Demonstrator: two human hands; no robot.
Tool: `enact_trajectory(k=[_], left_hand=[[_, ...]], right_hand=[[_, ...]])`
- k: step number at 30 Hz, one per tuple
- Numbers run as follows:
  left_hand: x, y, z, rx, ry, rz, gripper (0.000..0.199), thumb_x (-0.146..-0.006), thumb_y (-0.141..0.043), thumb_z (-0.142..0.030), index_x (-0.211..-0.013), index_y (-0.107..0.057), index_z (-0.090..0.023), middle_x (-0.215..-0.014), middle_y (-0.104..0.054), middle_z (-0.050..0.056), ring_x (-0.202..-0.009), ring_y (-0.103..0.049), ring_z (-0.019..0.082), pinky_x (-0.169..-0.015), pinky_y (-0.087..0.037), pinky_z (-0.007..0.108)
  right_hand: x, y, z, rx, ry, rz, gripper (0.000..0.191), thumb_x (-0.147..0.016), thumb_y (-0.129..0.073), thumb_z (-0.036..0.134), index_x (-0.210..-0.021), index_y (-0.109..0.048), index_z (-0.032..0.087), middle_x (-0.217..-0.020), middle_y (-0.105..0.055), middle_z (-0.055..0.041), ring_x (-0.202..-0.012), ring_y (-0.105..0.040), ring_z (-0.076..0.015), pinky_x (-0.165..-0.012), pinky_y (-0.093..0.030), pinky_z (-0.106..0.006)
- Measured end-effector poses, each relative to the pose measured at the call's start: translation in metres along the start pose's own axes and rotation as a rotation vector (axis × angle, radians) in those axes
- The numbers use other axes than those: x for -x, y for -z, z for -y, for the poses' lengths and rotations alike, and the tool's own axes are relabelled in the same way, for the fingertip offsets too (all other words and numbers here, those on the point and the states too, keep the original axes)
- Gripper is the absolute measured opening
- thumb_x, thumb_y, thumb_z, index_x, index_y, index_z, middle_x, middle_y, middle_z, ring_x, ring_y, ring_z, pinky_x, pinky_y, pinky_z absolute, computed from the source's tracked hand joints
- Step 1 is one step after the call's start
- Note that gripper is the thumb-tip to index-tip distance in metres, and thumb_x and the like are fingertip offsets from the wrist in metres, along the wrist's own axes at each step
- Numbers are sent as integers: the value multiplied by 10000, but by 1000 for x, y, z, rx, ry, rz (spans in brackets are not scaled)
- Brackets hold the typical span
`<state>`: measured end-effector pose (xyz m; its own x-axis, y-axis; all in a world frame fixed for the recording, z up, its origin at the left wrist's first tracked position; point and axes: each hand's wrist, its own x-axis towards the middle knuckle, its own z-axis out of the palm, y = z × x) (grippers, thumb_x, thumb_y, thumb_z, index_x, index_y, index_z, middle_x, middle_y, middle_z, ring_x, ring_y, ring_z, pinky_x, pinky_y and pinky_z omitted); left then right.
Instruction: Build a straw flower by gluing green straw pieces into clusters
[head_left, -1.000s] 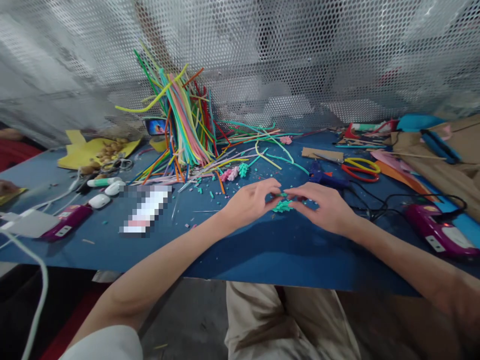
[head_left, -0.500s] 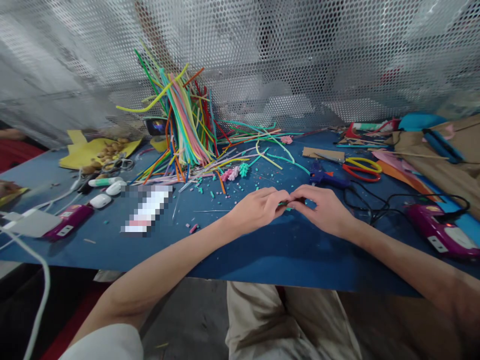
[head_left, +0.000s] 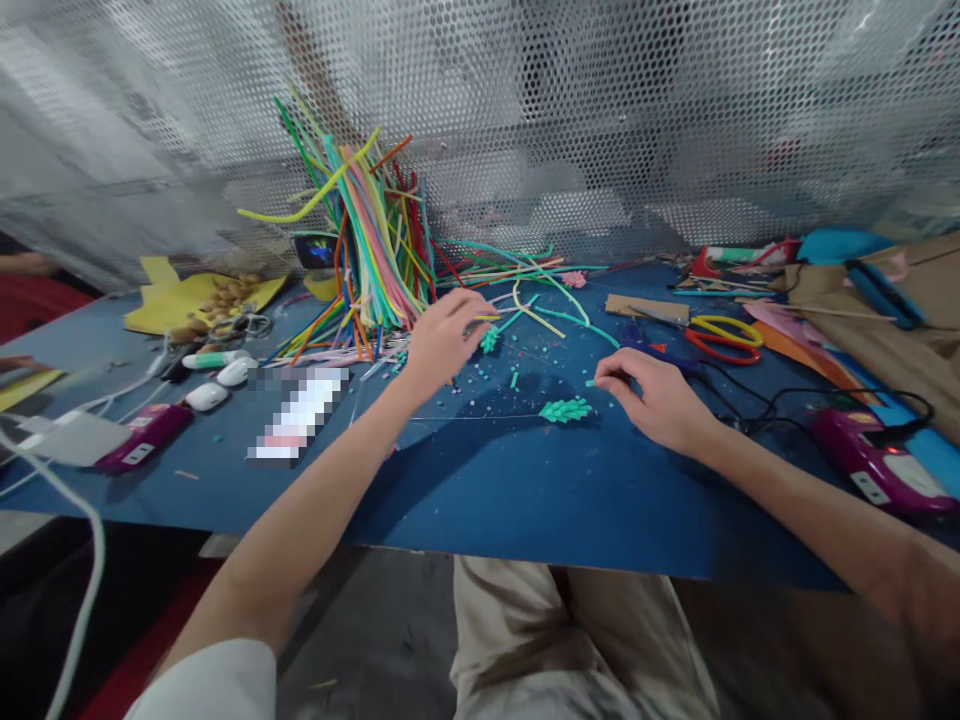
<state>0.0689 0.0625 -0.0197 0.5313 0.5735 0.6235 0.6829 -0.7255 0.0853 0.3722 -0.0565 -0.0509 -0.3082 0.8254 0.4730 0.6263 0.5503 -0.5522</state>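
Observation:
My left hand point(head_left: 444, 345) is over the small cut bits near the middle, its fingers curved and apart, beside a small green leafy piece point(head_left: 490, 340). Nothing shows in its grasp. Farther right, my right hand point(head_left: 651, 400) has thumb and forefinger pinched on a small green piece point(head_left: 592, 383). Between the hands a larger green leafy sprig point(head_left: 566, 410) lies on the blue table point(head_left: 480, 500), at the end of a thin wire point(head_left: 472, 417). A bundle of coloured pipe cleaners point(head_left: 367, 240) stands behind my left hand.
A glue gun point(head_left: 660, 345), red and yellow scissors point(head_left: 726, 338) and a purple power strip point(head_left: 881, 460) are on the right. On the left are a phone point(head_left: 304, 415), white earbud-like items point(head_left: 206, 397), cables and another purple strip point(head_left: 146, 437). Perforated metal point(head_left: 600, 120) rises behind.
My hands have separated. The left moved left and away from me; the right shifted slightly right. The green sprig between them is now uncovered on the table.

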Motion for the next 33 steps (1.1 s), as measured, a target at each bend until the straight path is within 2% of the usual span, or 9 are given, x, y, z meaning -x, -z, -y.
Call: enact_trajectory(k=[2, 4, 7, 10, 14, 18, 25, 33], left_hand=[[-10, 4, 28, 49, 213, 45, 286, -990, -534, -415, -1086, -668, -182, -983, -738, 51, -888, -670, 172, -863, -509, 301], [-19, 4, 55, 36, 316, 161, 355, -1004, -463, -455, -1046, -688, -184, -883, -748, 39, -797, -668, 171, -794, -498, 290], [-29, -4, 87, -57, 309, 314, 284, -938, -544, -401, -1002, -728, -194, -938, -756, 49, -861, -675, 195, -791, -480, 281], [-34, -18, 104, -88, 288, 399, 282, -908, -546, -348, -1038, -736, -184, -1002, -756, 67, -933, -677, 214, -843, -474, 290], [-37, -35, 110, -34, 264, 554, 262, -867, -583, -340, -1014, -741, -190, -970, -763, 47, -910, -684, 193, -844, -483, 261], [-41, -47, 114, -24, 282, 626, 270, -839, -623, -344, -1018, -730, -172, -902, -763, 49, -825, -679, 183, -803, -495, 255], [-41, -51, 117, -47, 342, 606, 278, -892, -562, -319, -1044, -713, -142, -1019, -751, 93, -899, -675, 200, -839, -491, 265], [-41, -53, 117, -32, 354, 593, 208, -853, -610, -281, -987, -710, -157, -959, -742, 70, -861, -656, 197, -813, -483, 265]], right_hand=[[0, -1, -2, 7, -13, -1, 164, -1006, -483, 351, -937, -589, 246, -897, -660, -43, -808, -604, -202, -757, -494, -354], [-1, -2, -4, 7, -25, 0, 158, -1005, -486, 349, -938, -585, 246, -891, -661, -40, -797, -604, -201, -756, -495, -353], [-1, -2, -6, -6, -32, 6, 160, -1007, -484, 355, -947, -581, 242, -890, -662, -42, -792, -599, -201, -765, -487, -349], [-1, -2, -6, -19, -40, 23, 180, -1012, -475, 374, -952, -578, 241, -900, -661, -49, -799, -590, -205, -765, -473, -347], [-1, -2, -6, -37, -45, 35, 185, -1012, -471, 386, -947, -572, 245, -895, -652, -52, -790, -581, -213, -755, -467, -361], [-2, -1, -3, -49, -42, 50, 176, -1009, -479, 378, -943, -579, 249, -906, -655, -48, -807, -586, -214, -761, -465, -360], [-1, -1, -2, -68, -54, 58, 183, -1012, -482, 373, -952, -584, 234, -914, -647, -50, -809, -573, -204, -760, -453, -349], [-1, -3, -6, -74, -44, 40, 179, -1007, -505, 363, -942, -590, 219, -905, -642, -43, -800, -567, -185, -755, -440, -324]])
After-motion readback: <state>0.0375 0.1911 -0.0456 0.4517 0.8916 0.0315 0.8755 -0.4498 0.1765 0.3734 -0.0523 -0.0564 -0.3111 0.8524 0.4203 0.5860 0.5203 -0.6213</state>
